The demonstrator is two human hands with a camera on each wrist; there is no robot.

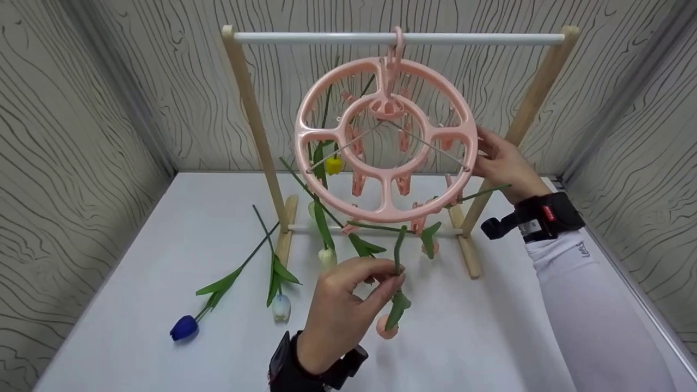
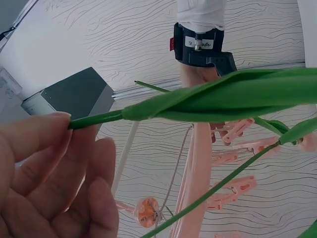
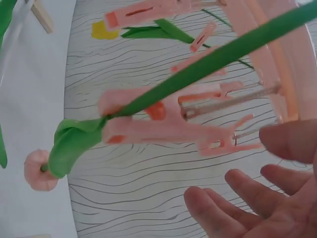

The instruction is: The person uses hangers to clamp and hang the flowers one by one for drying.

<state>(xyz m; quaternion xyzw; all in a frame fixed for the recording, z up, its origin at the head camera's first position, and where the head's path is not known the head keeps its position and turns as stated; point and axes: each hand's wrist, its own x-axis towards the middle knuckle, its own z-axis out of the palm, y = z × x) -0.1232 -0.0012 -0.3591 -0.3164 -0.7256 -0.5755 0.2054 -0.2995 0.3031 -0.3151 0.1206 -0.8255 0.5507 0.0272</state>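
My left hand (image 1: 348, 307) pinches the stem of a pink artificial tulip (image 1: 387, 326) between thumb and fingertips, its bloom hanging low. In the left wrist view that tulip's green leaf (image 2: 233, 96) stretches across the picture. A round pink clip hanger (image 1: 464, 130) hangs tilted from a white bar. At its right rim is my right hand (image 1: 506, 166), fingers partly behind the ring. The right wrist view shows these fingers spread, with no object between them. Near them, a pink clothespin (image 3: 153, 131) grips the stem of another pink tulip (image 3: 40, 170).
A blue tulip (image 1: 184, 328) and a pale blue-white tulip (image 1: 281, 307) lie on the white table at left. A yellow tulip (image 1: 334, 165) and a cream tulip (image 1: 326, 257) hang below the ring. Wooden posts (image 1: 253, 114) carry the white bar (image 1: 316, 38).
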